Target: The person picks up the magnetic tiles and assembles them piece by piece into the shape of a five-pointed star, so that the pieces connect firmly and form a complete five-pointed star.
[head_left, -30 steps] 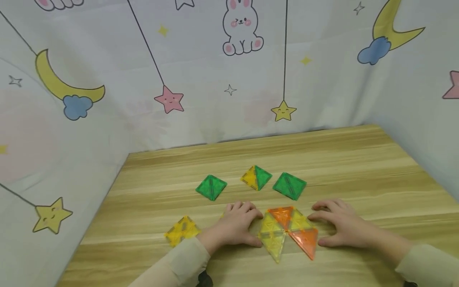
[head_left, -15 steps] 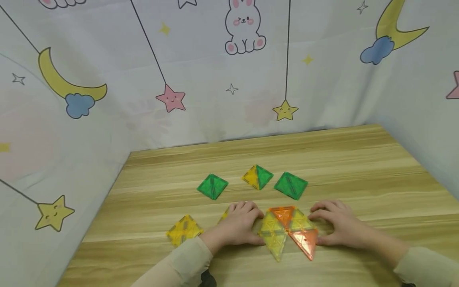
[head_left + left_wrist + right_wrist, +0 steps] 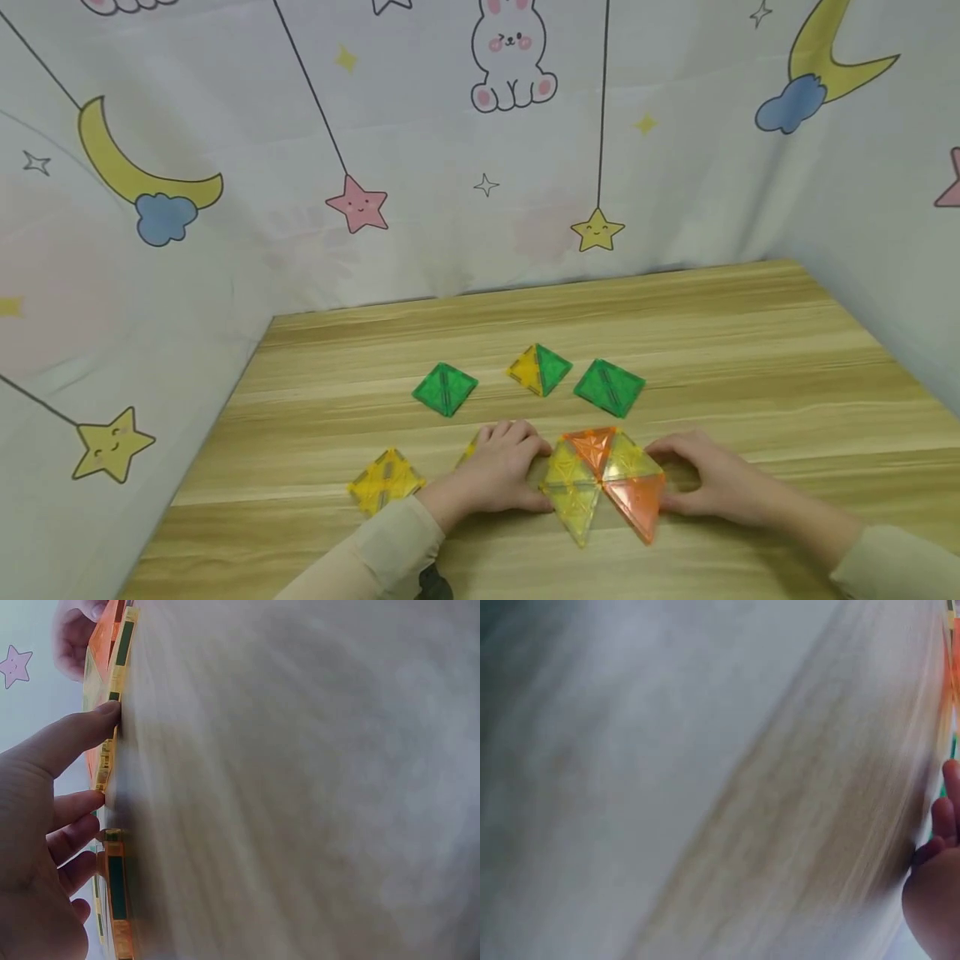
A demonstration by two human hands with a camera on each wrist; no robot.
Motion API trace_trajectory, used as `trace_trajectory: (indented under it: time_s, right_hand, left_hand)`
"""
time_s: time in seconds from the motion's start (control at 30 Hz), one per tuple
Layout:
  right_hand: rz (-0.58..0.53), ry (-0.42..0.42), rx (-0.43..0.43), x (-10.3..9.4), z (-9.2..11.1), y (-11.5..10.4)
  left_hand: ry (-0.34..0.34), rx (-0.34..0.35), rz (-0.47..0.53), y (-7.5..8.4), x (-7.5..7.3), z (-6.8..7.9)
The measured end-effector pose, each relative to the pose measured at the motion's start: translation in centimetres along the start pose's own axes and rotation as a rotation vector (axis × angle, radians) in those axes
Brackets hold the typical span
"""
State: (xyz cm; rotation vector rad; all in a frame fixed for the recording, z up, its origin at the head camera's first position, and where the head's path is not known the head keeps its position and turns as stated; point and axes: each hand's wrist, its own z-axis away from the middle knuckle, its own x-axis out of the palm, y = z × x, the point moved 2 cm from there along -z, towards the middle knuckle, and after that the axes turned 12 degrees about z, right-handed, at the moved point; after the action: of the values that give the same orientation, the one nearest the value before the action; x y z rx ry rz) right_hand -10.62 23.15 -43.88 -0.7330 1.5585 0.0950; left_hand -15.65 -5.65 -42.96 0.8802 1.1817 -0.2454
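A fan of joined triangular magnetic tiles [image 3: 568, 464], translucent yellow and orange, lies flat on the wooden table. Its near side has a gap between a yellow tile and an orange tile [image 3: 637, 500]. At its left corner my left hand [image 3: 495, 471] holds the rim between thumb and index finger; the left wrist view shows the thumb [image 3: 71, 739] touching the tile edge. My right hand [image 3: 723, 479] has its thumb and index finger on either side of the right corner. In the right wrist view only part of the right hand [image 3: 937, 877] shows.
Behind the hands lie a green tile pair [image 3: 445, 390], a yellow-and-green pair [image 3: 540, 370] and another green pair [image 3: 609, 388]. A yellow pair [image 3: 386, 481] sits left of my left arm; another yellow tile [image 3: 468, 451] is mostly hidden behind my left hand. Printed curtains surround the table.
Both hands have closed in from slightly apart to touch the fan's corners. My right hand's fingers have drawn together and lowered a little. The fan's upper right tiles have shifted slightly.
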Motion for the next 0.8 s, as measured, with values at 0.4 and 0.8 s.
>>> trace_trajectory:
  time_s: [0.4,0.8]
  right_hand:
    - [-0.103,-0.059,0.042,-0.2,0.0,-0.4]
    - [-0.606,-0.201,0.192,0.1,-2.5,-1.0]
  left_hand:
    - [-0.002,-0.004,0.009,0.3,-0.2,0.2]
    - [-0.001,-0.005,0.019,0.2,-0.2,-0.1]
